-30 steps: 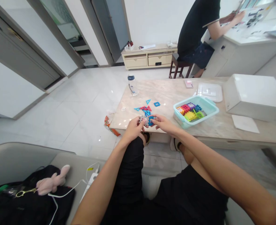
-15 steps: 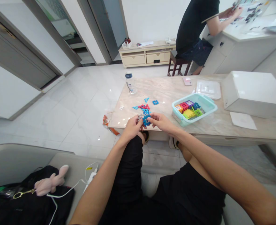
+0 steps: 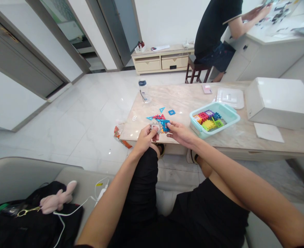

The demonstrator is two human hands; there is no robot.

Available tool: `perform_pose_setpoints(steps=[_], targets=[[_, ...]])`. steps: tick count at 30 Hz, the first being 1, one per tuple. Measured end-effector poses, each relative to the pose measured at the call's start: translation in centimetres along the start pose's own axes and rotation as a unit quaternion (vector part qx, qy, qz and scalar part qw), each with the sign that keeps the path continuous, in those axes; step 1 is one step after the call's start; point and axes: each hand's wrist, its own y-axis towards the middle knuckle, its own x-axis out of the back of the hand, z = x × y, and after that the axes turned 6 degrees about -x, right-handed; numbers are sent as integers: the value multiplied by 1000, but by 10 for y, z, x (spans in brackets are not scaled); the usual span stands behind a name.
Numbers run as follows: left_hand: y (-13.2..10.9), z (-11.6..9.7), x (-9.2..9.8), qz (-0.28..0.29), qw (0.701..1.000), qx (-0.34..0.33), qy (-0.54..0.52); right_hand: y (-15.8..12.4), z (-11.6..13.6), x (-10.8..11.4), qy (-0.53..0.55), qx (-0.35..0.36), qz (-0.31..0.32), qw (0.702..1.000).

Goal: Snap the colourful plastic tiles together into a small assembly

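Above the table's front edge, my left hand point(image 3: 146, 138) pinches a grey notched building tile point(image 3: 155, 128) that bears a white pattern. My right hand point(image 3: 179, 132) grips a blue notched building tile point(image 3: 165, 126) close beside it. A bit of orange shows between the two tiles; whether they are joined I cannot tell. Just beyond my hands, red pieces point(image 3: 159, 117) and blue pieces lie on the table, partly hidden. A blue triangle piece point(image 3: 162, 109) and a blue square piece point(image 3: 171, 112) lie farther back.
To the right stands a light teal tub point(image 3: 202, 133) of colourful tiles. Behind it are a clear lid point(image 3: 230, 98), a phone point(image 3: 207, 89) and a white box point(image 3: 281, 100). A water bottle point(image 3: 144, 92) stands at the back left. A person point(image 3: 216, 34) sits at another table.
The blue tile has turned and shifted right, uncovering more of the grey tile in my left hand. My right hand has moved slightly up and right.
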Motion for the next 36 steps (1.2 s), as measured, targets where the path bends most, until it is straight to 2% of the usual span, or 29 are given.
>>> perform_pose_setpoints(steps=[6,17,36], targets=[[0,-3,-1,8,1000,9,-22,-2,-1,-1,-24,1,30,999],[-2,-10,-2,6,1000,5,18,-1,-5,-3,-58,-3,3,998],[-3,-7,0,3,999,6,38,-2,-17,-5,-54,-33,-26,998]])
